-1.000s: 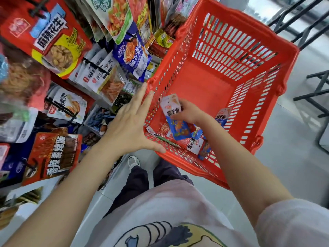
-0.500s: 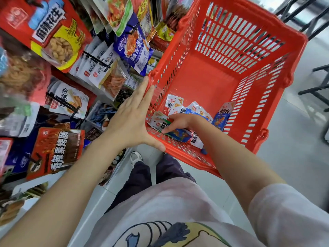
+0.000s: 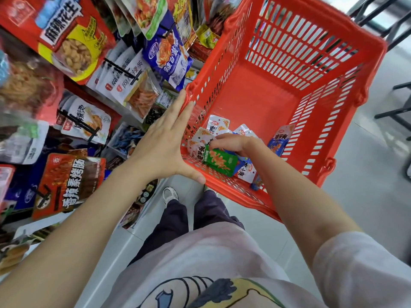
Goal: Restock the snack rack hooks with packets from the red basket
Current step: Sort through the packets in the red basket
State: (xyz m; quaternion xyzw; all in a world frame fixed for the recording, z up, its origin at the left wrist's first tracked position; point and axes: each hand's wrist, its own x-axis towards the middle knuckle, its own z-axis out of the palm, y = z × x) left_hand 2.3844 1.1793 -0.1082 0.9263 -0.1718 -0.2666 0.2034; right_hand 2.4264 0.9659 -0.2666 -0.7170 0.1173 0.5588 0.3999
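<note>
Several small foil snack packets (image 3: 216, 125) heaped in red basket's (image 3: 311, 90) near-left corner, green packet (image 3: 220, 162) pinched by curled right hand (image 3: 235, 144), flat left hand (image 3: 163, 143) bracing the rim; likely light, floppy, slick, best pinched near the top seam.

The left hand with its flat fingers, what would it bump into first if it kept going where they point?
Probably the red plastic basket: the left hand already rests on its corner, fingertips at the rim. Depth is unclear.
</note>
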